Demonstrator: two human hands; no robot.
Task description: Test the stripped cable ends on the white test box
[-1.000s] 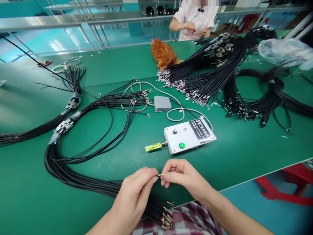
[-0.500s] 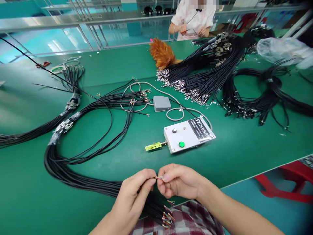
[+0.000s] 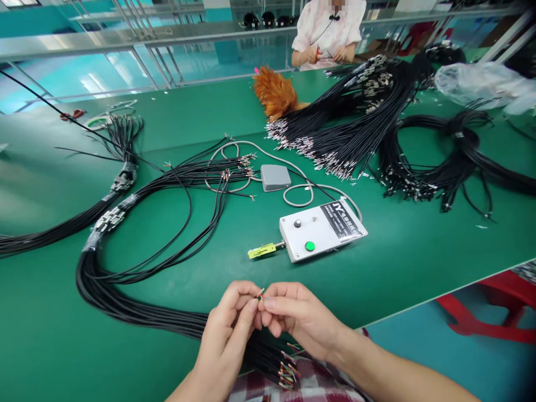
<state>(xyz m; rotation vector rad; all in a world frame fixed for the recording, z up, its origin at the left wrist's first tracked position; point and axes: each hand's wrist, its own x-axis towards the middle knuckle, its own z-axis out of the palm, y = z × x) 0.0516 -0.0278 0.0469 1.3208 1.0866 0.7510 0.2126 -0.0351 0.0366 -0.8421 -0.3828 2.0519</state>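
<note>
My left hand [image 3: 230,326] pinches the end of a black cable between thumb and forefinger; most of that cable is hidden by the hand. Thin coloured wires [image 3: 261,294] stick out of its end. At those wires my right hand [image 3: 293,312] is closed, thumb against forefinger, with the fingertips of both hands almost touching. Under my hands runs a bundle of black cables [image 3: 167,316], whose stripped ends [image 3: 288,373] with coloured wires hang by my checked clothing. Beyond my hands lies a white box [image 3: 310,229] with a green button and a yellow-green clip [image 3: 263,251].
A grey pedal [image 3: 275,177] with a looped grey cord lies behind the box. Large piles of black cables [image 3: 352,134] cover the right back, beside an orange duster [image 3: 274,92]. A person [image 3: 329,33] works across the table. A red stool [image 3: 494,307] stands at right.
Both hands have shifted slightly left and closer together. The coloured wires, level before, now point upward with some spread apart. The person opposite now shows a red-handled tool.
</note>
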